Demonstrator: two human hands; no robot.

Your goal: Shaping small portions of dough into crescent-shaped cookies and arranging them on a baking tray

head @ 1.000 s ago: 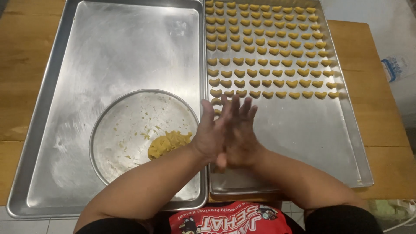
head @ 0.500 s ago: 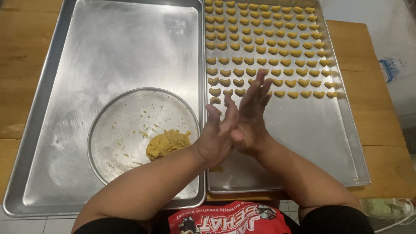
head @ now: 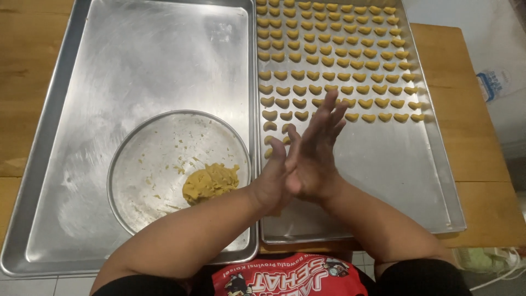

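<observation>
Left hand and right hand pressed palm to palm, fingers straight, pointing far, right ahead of left, over near-left part of right baking tray. Anything between palms hidden. Shaped dough pieces in rows just beyond fingertips.

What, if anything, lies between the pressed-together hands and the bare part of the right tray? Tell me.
Nothing visible. The left hand and right hand are pressed palm to palm above the right tray; its bare metal lies directly under and beside them. The dough pieces fill the rows farther away.
</observation>
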